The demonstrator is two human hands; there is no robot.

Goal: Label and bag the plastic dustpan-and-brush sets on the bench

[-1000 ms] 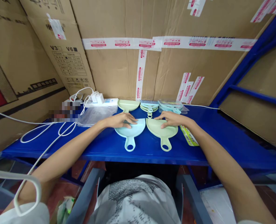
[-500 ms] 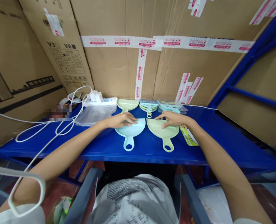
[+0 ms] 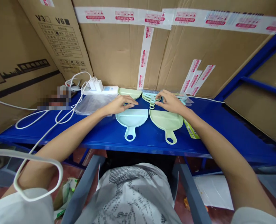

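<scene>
A light blue dustpan (image 3: 132, 118) and a pale green dustpan (image 3: 167, 121) lie side by side near the table's front edge, handles toward me. My left hand (image 3: 120, 104) hovers just beyond the blue one, its fingers apart and holding nothing. Behind the green one, my right hand (image 3: 169, 101) is open, thumb and fingers parted beside a stack of small brushes (image 3: 152, 99). The topmost brush is blue, with green pieces below it; whether my fingertips touch it I cannot tell. Another pale green dustpan (image 3: 129, 93) lies behind my left hand.
Clear plastic bags (image 3: 93, 104) lie at the left, by a white power strip (image 3: 111, 90) with a plugged-in charger (image 3: 95, 84) and looping white cables. Right of the green dustpan is a yellow-green card (image 3: 192, 130). Cardboard (image 3: 119, 56) walls the blue table (image 3: 212, 118) at the back.
Both hands have lifted off the two front dustpans and moved away from me, the right one to the brush stack. The dustpans stay on the table. The camera view has tipped downward.
</scene>
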